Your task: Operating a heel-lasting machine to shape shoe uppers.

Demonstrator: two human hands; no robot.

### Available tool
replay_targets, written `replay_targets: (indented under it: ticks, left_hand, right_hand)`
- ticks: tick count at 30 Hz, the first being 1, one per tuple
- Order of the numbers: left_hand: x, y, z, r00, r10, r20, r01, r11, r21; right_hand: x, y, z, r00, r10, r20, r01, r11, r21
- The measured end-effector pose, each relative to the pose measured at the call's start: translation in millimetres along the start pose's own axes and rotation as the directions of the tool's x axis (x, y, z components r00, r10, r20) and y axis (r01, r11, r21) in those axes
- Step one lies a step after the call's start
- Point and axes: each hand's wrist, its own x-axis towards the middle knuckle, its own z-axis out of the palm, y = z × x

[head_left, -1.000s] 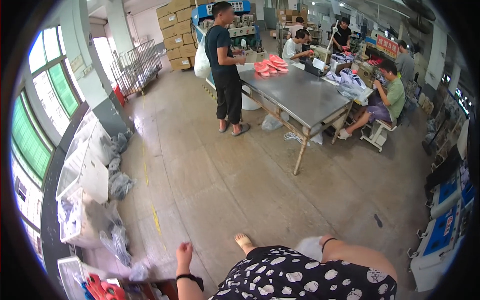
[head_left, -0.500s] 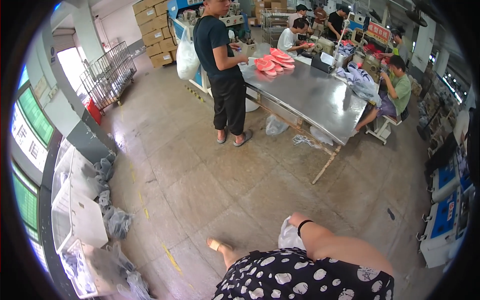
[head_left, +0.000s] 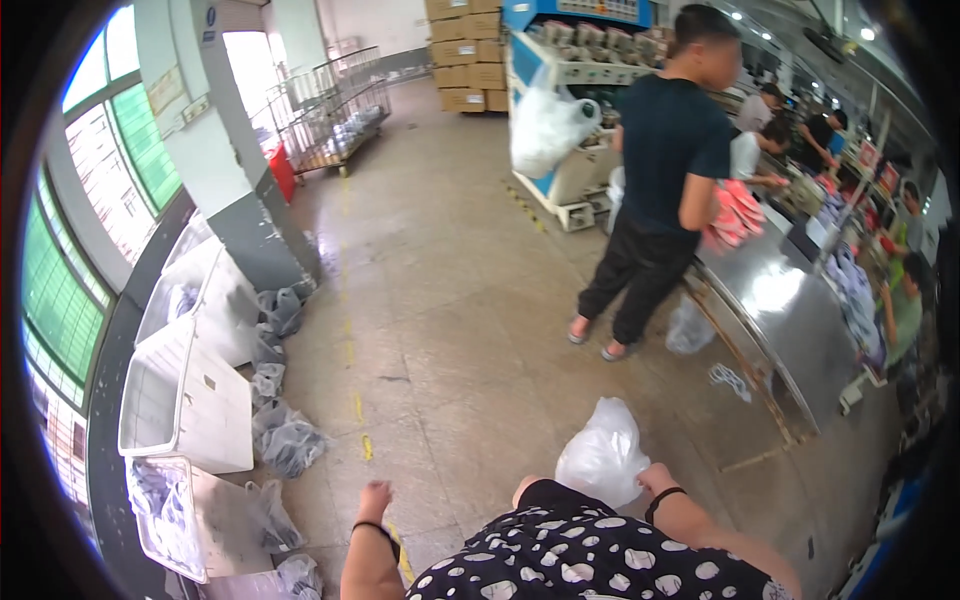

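Observation:
A full, whitish translucent plastic bag (head_left: 604, 455) hangs low in front of me, just right of the middle. My right hand (head_left: 657, 482), a dark band at its wrist, is closed on the bag's edge at its right side. Out to the left, over the floor, my left hand (head_left: 376, 496) has its fingers curled in, and nothing shows in them. It also wears a dark band. The bag's contents are blurred by the plastic.
White bins (head_left: 215, 370) line the left wall, with grey plastic bags (head_left: 290, 440) on the floor beside them. A standing person (head_left: 675, 135) is ahead right, next to a metal table (head_left: 770, 280) with red shoe pieces (head_left: 738, 212). Farther off stands a wheeled cage cart (head_left: 330, 110).
My view has swung left, and I am nearer the bins. The bag has come forward into fuller view with my right hand. My left hand has entered at the lower left. The standing person has turned away.

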Motion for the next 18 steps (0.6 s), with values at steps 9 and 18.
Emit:
replay_targets:
  ticks: [9,18]
  left_hand:
    - [274.3,229.2,41.1,0.955,0.276,0.112,-0.297,0.897,0.328]
    - [318.1,162.9,-94.5,0.87,-0.485,-0.093,0.467,0.748,0.472]
  right_hand:
    - [173.0,-216.9,90.0,0.947,0.018,0.321,-0.017,1.0,-0.006]
    - [292.8,-554.1,133.7,0.954,0.064,0.292,0.083,0.881,-0.465]
